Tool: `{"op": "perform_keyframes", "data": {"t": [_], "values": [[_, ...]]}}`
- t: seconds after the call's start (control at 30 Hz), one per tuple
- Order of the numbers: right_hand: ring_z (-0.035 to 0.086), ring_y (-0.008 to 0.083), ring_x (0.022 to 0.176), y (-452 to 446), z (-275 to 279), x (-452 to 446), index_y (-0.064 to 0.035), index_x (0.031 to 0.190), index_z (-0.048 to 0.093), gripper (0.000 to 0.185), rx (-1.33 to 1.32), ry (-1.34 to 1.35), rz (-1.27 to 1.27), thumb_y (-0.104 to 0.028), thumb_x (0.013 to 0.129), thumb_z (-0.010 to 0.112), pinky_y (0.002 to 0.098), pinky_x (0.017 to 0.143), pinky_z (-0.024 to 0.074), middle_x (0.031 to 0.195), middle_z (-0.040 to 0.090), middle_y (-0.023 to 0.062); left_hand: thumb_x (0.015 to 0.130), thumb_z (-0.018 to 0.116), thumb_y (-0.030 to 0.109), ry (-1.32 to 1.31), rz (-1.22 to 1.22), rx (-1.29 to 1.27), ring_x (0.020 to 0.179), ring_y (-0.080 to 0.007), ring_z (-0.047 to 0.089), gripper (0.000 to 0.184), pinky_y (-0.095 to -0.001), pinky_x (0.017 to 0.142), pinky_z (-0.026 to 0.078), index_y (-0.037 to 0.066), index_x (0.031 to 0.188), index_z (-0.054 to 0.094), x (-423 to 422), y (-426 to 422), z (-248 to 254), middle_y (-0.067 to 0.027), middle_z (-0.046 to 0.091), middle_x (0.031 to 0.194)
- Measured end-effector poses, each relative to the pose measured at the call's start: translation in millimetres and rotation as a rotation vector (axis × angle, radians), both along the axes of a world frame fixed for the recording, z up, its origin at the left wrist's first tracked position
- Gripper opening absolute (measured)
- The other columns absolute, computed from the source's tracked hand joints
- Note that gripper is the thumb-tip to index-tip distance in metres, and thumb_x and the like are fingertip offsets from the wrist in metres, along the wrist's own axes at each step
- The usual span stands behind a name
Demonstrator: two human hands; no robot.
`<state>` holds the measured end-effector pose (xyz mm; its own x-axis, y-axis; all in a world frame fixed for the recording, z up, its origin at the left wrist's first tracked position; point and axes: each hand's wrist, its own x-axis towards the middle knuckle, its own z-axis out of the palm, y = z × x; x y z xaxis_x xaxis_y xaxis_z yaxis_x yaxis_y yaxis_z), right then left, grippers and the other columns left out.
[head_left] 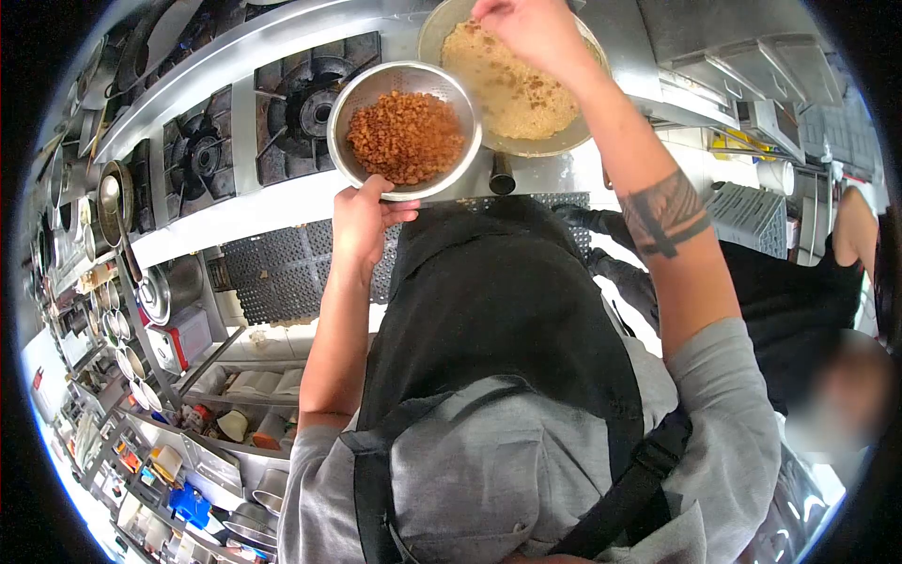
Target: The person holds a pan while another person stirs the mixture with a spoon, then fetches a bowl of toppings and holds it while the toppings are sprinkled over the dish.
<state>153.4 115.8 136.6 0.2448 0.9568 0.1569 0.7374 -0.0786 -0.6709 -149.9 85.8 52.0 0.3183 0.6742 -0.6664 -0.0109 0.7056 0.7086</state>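
My left hand (362,221) grips the near rim of a round metal bowl (470,150), with the thumb over the edge. Small browned crumbles (406,137) are heaped inside it. To the right stands a wide pan (428,42) with a dark handle (502,175) pointing toward me. A pale, creamy mixture (512,99) covers its bottom, with brown bits scattered on top. Above the pan's far part is my right hand (537,30), its fingers pinched together. What lies between those fingertips, if anything, is too small to make out.
Black burner grates (315,105) line the stove left of the bowl. A ladle (115,209) and other cookware stand farther left. Shelves with containers (249,418) lie lower left. Another person in black (789,301) is close on my right. A perforated mat (282,268) covers the floor.
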Motion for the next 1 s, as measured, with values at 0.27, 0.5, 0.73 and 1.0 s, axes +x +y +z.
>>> {"op": "perform_keyframes", "data": {"t": [0.27,0.5,0.73,1.0], "values": [[0.069,0.0141,0.080,0,-9,-12,-0.0078,0.105,0.075,0.020,-0.027,0.156,-0.059,-0.019,0.090,0.070,0.0315,0.075,0.0550,0.090,0.076,0.0055,0.093,0.053,0.007,0.048,0.056,0.006,0.071,-0.0349,0.074,0.031,-0.0385,0.061,0.064,-0.024,0.098,0.057,-13,-6,6,-0.0297,0.070,0.088],[0.066,0.0328,0.105,-43,-45,-109,-0.0060,0.107,0.072,0.022,-0.387,-0.315,0.409,-0.014,0.087,0.066,0.0453,0.088,0.0559,0.107,0.068,0.0125,0.092,0.053,0.006,0.038,-0.009,-0.005,0.069,-0.0337,0.074,0.031,-0.0378,0.061,0.063,-0.024,0.099,0.057,-4,-8,3,-0.0300,0.070,0.087],[0.068,0.0353,0.096,-59,-68,-109,-0.0046,0.096,0.071,0.017,-0.261,-0.360,0.364,-0.006,0.081,0.062,0.0455,0.084,0.0560,0.097,0.068,0.0135,0.093,0.053,0.006,-0.011,-0.037,-0.015,0.068,-0.0334,0.074,0.030,-0.0372,0.060,0.063,-0.023,0.098,0.059,8,-12,9,-0.0286,0.070,0.087],[0.070,0.0292,0.088,-61,-55,-69,-0.0052,0.093,0.071,0.013,-0.194,-0.240,0.290,-0.007,0.081,0.064,0.0425,0.077,0.0559,0.088,0.070,0.0104,0.093,0.053,0.008,-0.033,-0.099,-0.005,0.073,-0.0342,0.074,0.032,-0.0386,0.062,0.064,-0.023,0.101,0.056,18,-13,8,-0.0294,0.069,0.090]]}}
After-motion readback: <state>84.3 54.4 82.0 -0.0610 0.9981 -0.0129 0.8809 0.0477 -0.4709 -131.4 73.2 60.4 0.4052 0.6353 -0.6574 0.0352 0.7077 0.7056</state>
